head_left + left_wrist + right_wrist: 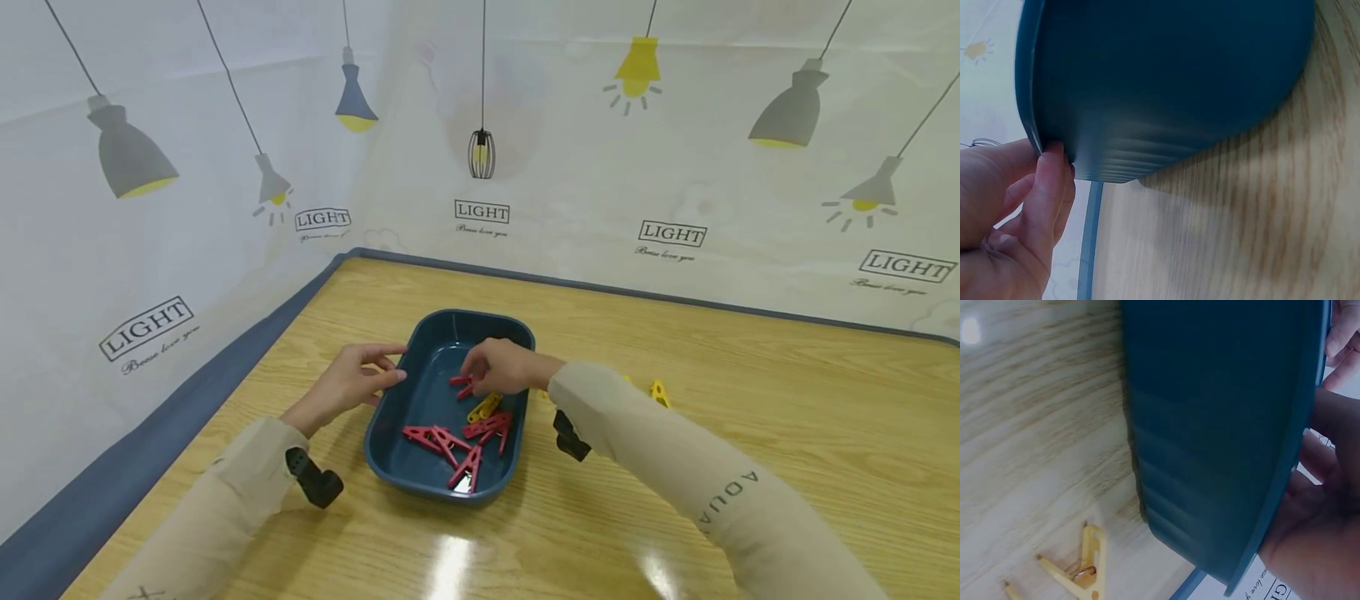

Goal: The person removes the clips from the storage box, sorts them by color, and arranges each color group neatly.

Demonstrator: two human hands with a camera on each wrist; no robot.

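- Bench [787,408]: bears the blue tray [429,392], seemingly part-filled.
- Left hand [351,379]: pinches the tray's left edge.
- Right hand [504,367]: reaches inside, pinching one red clip [463,390].
- Other red clips [487,427]: in, toward the near edge.
- Yellow clips [660,393]: some left beyond the right edge.

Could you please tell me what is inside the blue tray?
The blue tray holds several red clips and at least one yellow clip. The right hand, reaching inside, has another red clip at its fingertips and hides whatever lies beneath its palm.
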